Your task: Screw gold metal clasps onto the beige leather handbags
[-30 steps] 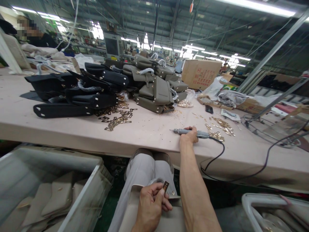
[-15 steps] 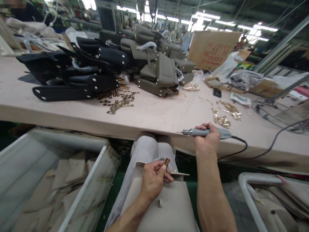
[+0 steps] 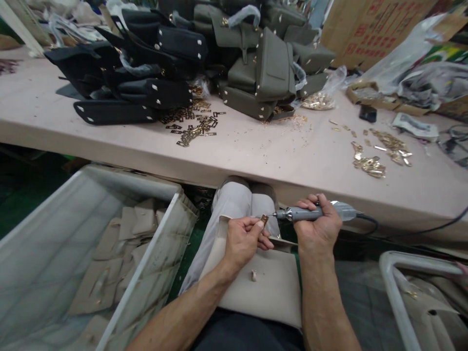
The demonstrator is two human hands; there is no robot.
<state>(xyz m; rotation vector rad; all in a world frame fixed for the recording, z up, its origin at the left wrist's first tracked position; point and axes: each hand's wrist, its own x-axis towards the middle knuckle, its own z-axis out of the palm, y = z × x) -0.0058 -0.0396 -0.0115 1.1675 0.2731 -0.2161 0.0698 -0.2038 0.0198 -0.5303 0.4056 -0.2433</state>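
Observation:
Between thumb and fingers my left hand (image 3: 244, 240) pinches a small gold metal plate (image 3: 263, 220), held up above a beige bag (image 3: 270, 285) that lies across my lap. A small metal fitting (image 3: 253, 276) sits on the bag's face. My right hand (image 3: 317, 222) is wrapped round a grey electric screwdriver (image 3: 303, 213), lying level, its cord running off to the right. The thin bit points left and meets or nearly meets the gold plate; I cannot tell whether they touch.
Black bags (image 3: 135, 92) and olive bags (image 3: 263, 73) are heaped on the table (image 3: 248, 146). Loose gold plates (image 3: 369, 165) and dark metal buckles (image 3: 193, 129) lie there too. A white bin (image 3: 146, 180) of beige pieces stands left; a white-rimmed container (image 3: 393, 278) stands right.
The screwdriver has come left and its bit now reaches the gold plate, which was well apart before. The view has tilted downward, and both hands keep their holds.

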